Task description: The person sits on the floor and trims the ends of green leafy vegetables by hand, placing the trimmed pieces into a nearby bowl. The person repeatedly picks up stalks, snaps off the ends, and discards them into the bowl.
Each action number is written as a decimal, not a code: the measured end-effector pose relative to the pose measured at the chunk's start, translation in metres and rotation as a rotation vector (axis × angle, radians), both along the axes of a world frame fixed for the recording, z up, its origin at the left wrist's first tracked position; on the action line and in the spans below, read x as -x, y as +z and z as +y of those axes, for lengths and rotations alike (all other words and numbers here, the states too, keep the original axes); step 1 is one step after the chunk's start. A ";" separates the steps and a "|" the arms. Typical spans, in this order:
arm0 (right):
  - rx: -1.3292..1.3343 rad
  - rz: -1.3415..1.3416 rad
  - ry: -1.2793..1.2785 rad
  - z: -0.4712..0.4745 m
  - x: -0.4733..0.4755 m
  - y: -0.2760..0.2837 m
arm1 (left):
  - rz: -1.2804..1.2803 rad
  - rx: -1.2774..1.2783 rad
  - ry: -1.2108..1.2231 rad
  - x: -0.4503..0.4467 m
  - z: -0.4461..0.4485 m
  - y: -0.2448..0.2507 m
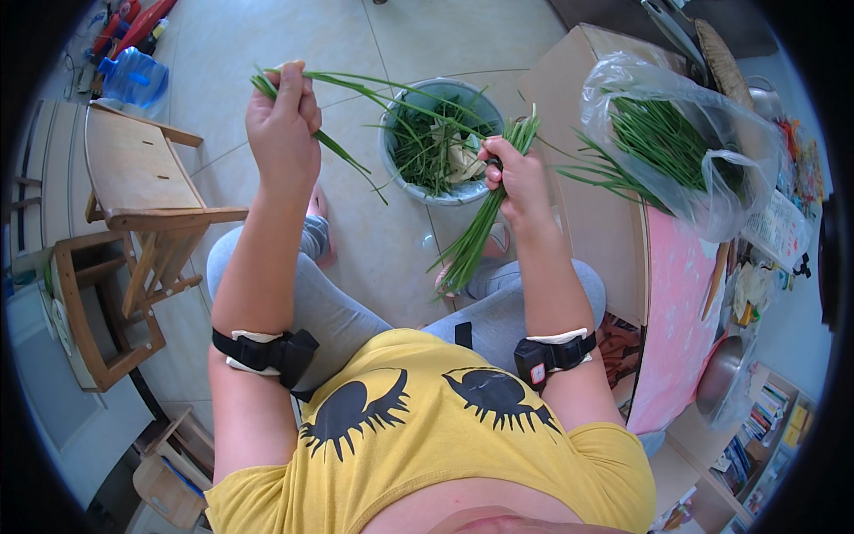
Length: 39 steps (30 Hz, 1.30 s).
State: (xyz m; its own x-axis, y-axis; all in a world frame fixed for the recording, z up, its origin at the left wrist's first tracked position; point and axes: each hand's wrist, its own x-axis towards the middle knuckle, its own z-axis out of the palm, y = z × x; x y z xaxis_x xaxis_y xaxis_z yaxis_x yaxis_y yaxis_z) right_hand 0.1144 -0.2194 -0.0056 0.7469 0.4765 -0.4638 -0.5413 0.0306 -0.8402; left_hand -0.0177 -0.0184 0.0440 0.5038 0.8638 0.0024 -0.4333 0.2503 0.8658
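Note:
My left hand (285, 120) pinches a few long green stalks that look like chives (263, 85); some reach right toward my other hand, others hang down behind my wrist. My right hand (522, 175) grips a thicker bunch of chives (468, 241), its leafy ends drooping toward my knee and its cut ends pointing up. Between and beyond both hands stands a round plastic bucket (427, 196) on the floor. Green trimmings (420, 143) and some pale scraps (464, 165) lie in it. My right hand is just off the bucket's right rim.
At right, a clear plastic bag (667, 79) with more chives (657, 141) lies on a table with a pink cover (677, 294). A wooden chair (143, 160) and a wooden frame (90, 314) stand at left. A blue water jug (135, 78) sits on the tiled floor behind.

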 end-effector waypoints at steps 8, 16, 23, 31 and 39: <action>0.118 0.007 -0.004 0.000 -0.007 -0.012 | -0.052 -0.010 0.032 0.005 0.010 0.005; 0.292 -0.404 0.014 0.004 -0.004 -0.009 | -0.061 0.003 0.026 0.010 0.011 0.006; 0.116 -0.746 -0.015 0.010 0.003 0.007 | -0.066 0.009 -0.052 0.009 0.006 0.007; 0.056 -0.414 0.342 0.004 0.007 0.026 | -0.097 0.009 -0.243 0.006 -0.001 0.005; 0.014 -0.286 0.414 0.000 0.006 0.033 | -0.093 -0.001 -0.305 0.005 -0.003 0.004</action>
